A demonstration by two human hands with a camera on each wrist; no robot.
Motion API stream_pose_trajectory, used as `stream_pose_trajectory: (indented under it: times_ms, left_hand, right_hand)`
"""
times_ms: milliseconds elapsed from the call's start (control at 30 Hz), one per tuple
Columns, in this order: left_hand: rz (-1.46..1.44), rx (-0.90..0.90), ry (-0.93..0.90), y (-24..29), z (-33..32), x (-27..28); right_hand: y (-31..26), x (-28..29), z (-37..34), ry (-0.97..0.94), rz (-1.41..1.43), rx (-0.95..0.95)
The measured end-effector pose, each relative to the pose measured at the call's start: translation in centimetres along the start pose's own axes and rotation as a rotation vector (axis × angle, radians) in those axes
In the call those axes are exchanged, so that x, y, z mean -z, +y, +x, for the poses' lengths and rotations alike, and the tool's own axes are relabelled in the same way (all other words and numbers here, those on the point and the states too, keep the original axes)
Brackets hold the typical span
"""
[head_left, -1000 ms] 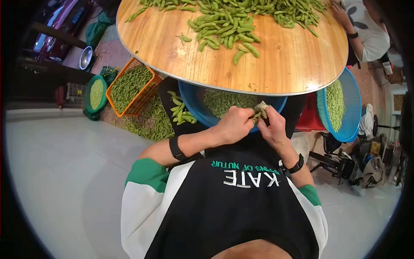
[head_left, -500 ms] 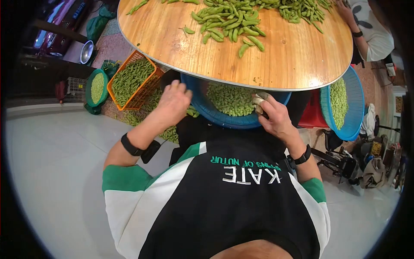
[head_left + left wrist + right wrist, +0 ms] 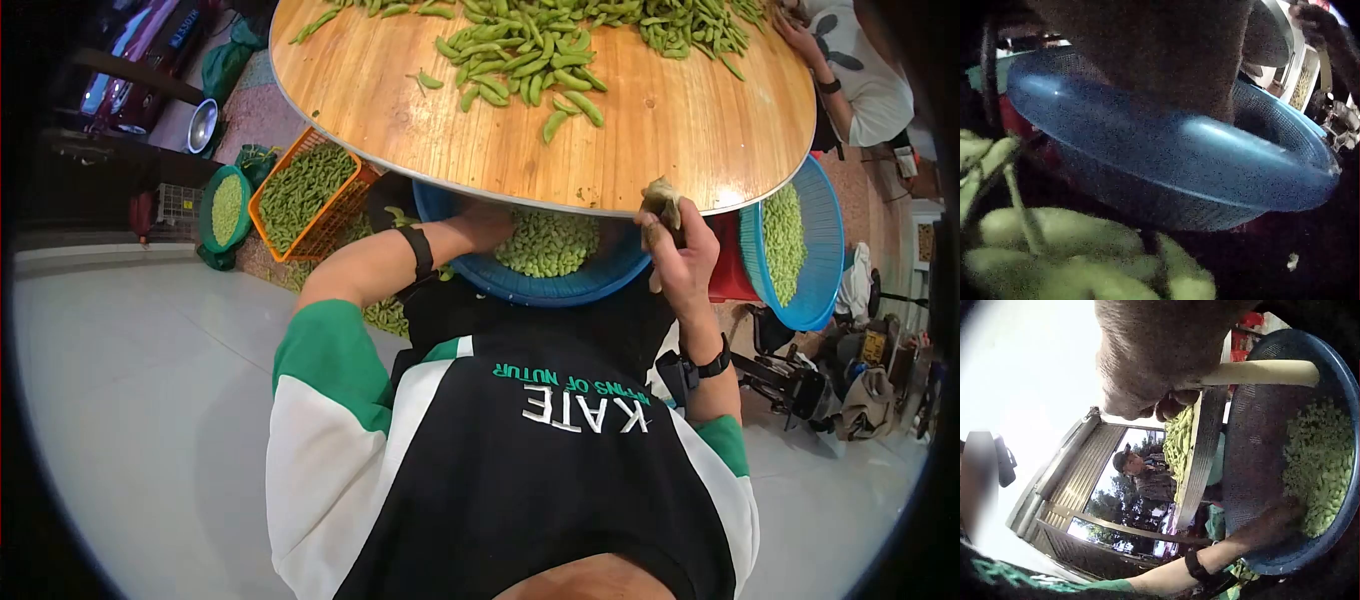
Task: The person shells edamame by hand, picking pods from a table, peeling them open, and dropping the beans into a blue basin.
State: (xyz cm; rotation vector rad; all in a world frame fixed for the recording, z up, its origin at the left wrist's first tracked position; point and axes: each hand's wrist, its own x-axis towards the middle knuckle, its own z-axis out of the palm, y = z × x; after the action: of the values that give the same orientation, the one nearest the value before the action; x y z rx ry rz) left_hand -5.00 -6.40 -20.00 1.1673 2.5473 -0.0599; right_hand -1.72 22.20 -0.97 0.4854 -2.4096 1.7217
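A blue mesh basin (image 3: 560, 298) sits at the lap, partly under the table edge, with shelled green beans (image 3: 550, 245) heaped inside. My left hand (image 3: 487, 226) reaches down into its left side, in the table's shadow. In the right wrist view that left hand (image 3: 1282, 517) is dark beside the beans, and I cannot tell how its fingers lie. Raised at the table's front edge, my right hand (image 3: 686, 255) grips a crumpled brownish-green bundle (image 3: 662, 200). A pale rod-like piece (image 3: 1272, 373) juts from beneath this hand in the right wrist view.
Bean pods (image 3: 530, 65) cover the far part of the round wooden table (image 3: 450, 140). An orange crate (image 3: 325, 225) of pods stands left, near a green basket (image 3: 238, 240) of beans. Another blue basket (image 3: 825, 260) is right. Across the table sits another person (image 3: 850, 70).
Both hands were together over the basin. The left swung out left, then came back and went down into the basin. The right moved up and right to the table edge, still holding the bundle.
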Motion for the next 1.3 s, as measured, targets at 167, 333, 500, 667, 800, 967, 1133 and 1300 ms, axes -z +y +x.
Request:
stream_pose_trajectory:
  times_ms: [167,333,500,667,800,967,1133,1300]
  left_hand:
    - [-0.304,0.142,0.125,0.0,-1.3,2.7]
    - [-0.405,0.488,0.016,1.1,-9.9,12.6]
    - [-0.068,0.462,-0.396,1.3,-16.8,16.1]
    - [-0.342,0.086,0.460,4.0,-9.8,22.0]
    - [-0.216,-0.047,0.818,2.0,-0.5,24.3]
    - [-0.129,0.075,0.749,-0.8,4.9,22.9]
    - [-0.310,0.040,0.849,1.0,4.2,24.2]
    - [-1.473,0.091,0.510,5.3,1.3,25.1]
  right_hand:
    - [0.3,0.3,2.1,0.111,0.523,-0.244]
    - [1.5,0.5,3.2,0.137,0.532,-0.232]
    - [1.2,-0.1,3.5,0.048,0.404,-0.271]
    - [0.8,0.2,3.3,0.016,0.417,-0.279]
    - [0.5,0.5,3.2,0.008,0.414,-0.286]
    - [0.8,0.8,2.9,0.032,0.483,-0.295]
    - [0.1,0.5,2.6,-0.017,0.701,-0.393]
    - [-0.3,-0.4,1.9,-0.089,0.889,-0.414]
